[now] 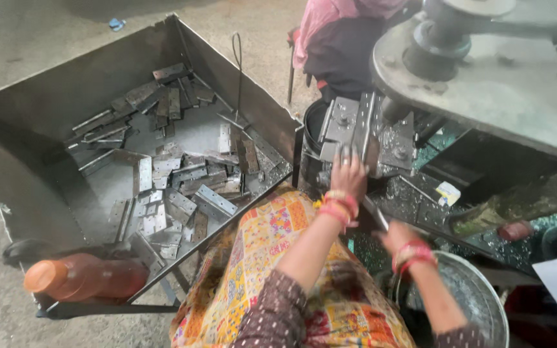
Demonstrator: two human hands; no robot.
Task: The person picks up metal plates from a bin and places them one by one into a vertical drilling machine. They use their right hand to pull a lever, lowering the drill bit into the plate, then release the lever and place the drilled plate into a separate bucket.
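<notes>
Your left hand point(349, 173) reaches far and up to the press die point(362, 132), fingers spread flat against a metal hinge plate point(345, 124) seated there, its long axis running near to far. Your right hand point(398, 237) hangs nearer and to the right, above the steel bowl point(478, 296); blur hides whether it grips anything. The left hand is plainly the closer one to the plate. To the far left, a sheet-metal bin point(53, 96) holds a loose heap of hinge plates point(175, 187); an orange bottle point(82, 277) lies at its near edge.
</notes>
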